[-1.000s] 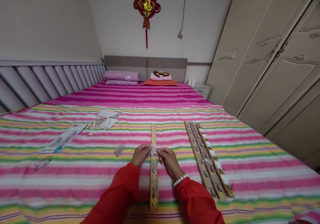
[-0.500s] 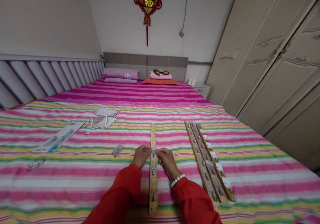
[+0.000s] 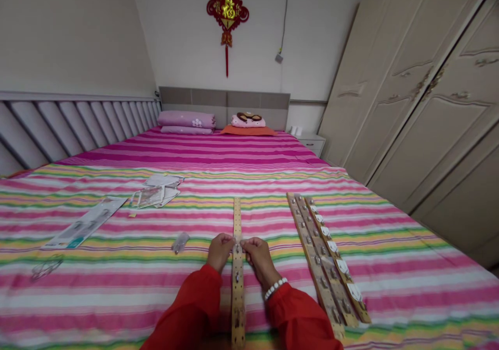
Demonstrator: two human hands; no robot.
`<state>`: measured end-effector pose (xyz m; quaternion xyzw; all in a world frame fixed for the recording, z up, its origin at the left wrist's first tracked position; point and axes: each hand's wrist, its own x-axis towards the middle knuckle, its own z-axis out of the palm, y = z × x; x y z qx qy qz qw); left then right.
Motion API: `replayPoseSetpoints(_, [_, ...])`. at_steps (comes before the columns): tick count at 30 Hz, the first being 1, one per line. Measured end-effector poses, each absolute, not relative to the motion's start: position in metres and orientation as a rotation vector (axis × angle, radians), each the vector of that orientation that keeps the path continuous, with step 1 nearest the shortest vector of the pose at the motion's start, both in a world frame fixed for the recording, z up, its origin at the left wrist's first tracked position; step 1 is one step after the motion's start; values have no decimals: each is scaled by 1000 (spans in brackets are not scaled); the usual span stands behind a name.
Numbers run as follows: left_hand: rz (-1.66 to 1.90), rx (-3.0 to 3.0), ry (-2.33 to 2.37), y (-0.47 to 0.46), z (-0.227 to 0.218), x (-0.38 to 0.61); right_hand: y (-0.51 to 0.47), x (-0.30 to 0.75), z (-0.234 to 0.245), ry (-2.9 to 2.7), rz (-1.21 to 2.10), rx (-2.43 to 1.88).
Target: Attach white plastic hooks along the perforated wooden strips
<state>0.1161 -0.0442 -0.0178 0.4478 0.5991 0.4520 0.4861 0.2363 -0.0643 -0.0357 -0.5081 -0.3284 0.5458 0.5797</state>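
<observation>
A long wooden strip with holes [image 3: 237, 220] lies on the striped bedspread straight ahead of me, with a few small metal pieces set in its near part. My left hand [image 3: 219, 251] and my right hand [image 3: 258, 255] meet over the strip. Both pinch a small clear piece [image 3: 237, 242] between their fingertips, right above the wood. Both arms wear red sleeves, and a white bead bracelet [image 3: 275, 288] circles my right wrist.
To the right lie three more wooden strips [image 3: 326, 259] side by side, fitted with metal and white parts. A small clear packet [image 3: 180, 242], a stack of packets [image 3: 156, 194], a long card package [image 3: 83, 223] and a clear wrapper [image 3: 46, 268] lie left. Wardrobe [image 3: 424, 95] stands right.
My hands have drawn closer together over the strip and the clear piece now sits lower against the wood. The view has shifted slightly.
</observation>
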Motion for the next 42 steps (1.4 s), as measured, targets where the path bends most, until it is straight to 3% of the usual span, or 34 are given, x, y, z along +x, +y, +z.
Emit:
replayPoseSetpoints(14, [1160, 1054, 1492, -42, -31, 119, -57, 233, -41, -736, 1243, -1219])
replayPoseSetpoints(31, [931, 960, 1319, -35, -33, 103, -44, 241, -27, -756, 1442, -1384])
replayPoseSetpoints(42, [1020, 1029, 1390, -34, -44, 110, -32, 239, -23, -877, 1394, -1501])
